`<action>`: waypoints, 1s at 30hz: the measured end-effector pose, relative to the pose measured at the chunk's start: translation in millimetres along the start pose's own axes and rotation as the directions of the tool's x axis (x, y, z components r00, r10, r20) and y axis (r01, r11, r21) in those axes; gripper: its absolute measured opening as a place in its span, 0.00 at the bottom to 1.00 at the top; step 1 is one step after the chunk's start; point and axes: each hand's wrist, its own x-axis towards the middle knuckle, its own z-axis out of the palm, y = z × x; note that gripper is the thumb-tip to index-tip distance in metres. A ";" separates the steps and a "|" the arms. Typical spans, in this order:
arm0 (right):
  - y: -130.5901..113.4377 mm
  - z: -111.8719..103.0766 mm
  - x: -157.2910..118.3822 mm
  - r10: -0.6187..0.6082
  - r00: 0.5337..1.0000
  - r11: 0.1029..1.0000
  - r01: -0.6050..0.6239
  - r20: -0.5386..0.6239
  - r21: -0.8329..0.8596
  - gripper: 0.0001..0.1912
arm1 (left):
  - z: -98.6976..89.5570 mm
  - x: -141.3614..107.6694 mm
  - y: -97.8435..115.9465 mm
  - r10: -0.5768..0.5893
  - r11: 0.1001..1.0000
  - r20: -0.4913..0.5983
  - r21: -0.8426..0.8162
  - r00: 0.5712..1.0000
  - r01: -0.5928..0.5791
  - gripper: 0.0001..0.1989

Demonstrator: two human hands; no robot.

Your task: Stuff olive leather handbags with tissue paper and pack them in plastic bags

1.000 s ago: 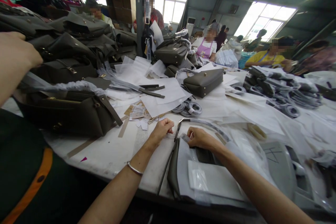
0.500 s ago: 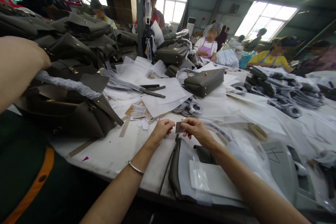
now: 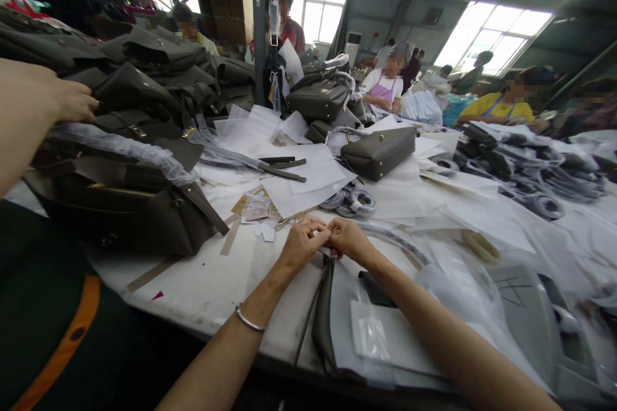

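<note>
A dark bag (image 3: 322, 327) is laid at the near edge of the table (image 3: 216, 308), and by it every other place is given here. It is partly covered by a pale sheet (image 3: 341, 314), on which a clear-fronted white packet (image 3: 378, 334) is laid. Down its left side a thin strap (image 3: 307, 314) is trailed. Just above its far end the left hand (image 3: 303, 241) and the right hand (image 3: 348, 241) are brought together, fingers bent and touching; whatever may be pinched between them is hidden, so a grasp cannot be told for either hand.

Beyond the bag, a wrapped handle (image 3: 398, 237) is curved off to the right, and coiled straps (image 3: 359, 202) are heaped farther back. Well to its left, an open bag (image 3: 164, 228) is stood, with a co-worker's hand (image 3: 77, 101) held over it.

Should a small part be fumbled in such crowded fingertips, it could be dropped beside the bag; should the trailing strap be snagged, the bag could be tugged and the packet slid off the sheet.

Half a second earlier, a small dark tab was shown at the right fingertips, with the left hand held apart; now the gap has been closed and the tab is covered.
</note>
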 end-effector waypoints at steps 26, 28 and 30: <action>-8.9 -25.6 -3.5 -0.003 1.000 0.997 0.001 -0.018 -0.080 0.08 | -22.0 6.6 7.8 -0.158 0.974 -0.077 -0.175 0.984 0.143 0.22; -5.0 -42.4 -3.8 0.000 0.999 0.990 -0.006 -0.043 -0.141 0.06 | -24.0 1.9 9.7 -0.193 0.967 0.119 -0.142 0.974 0.209 0.24; 4.2 -57.5 -8.3 0.012 0.998 0.973 -0.026 -0.060 -0.231 0.04 | -25.3 -1.7 11.9 -0.229 0.964 0.325 -0.059 0.918 0.261 0.23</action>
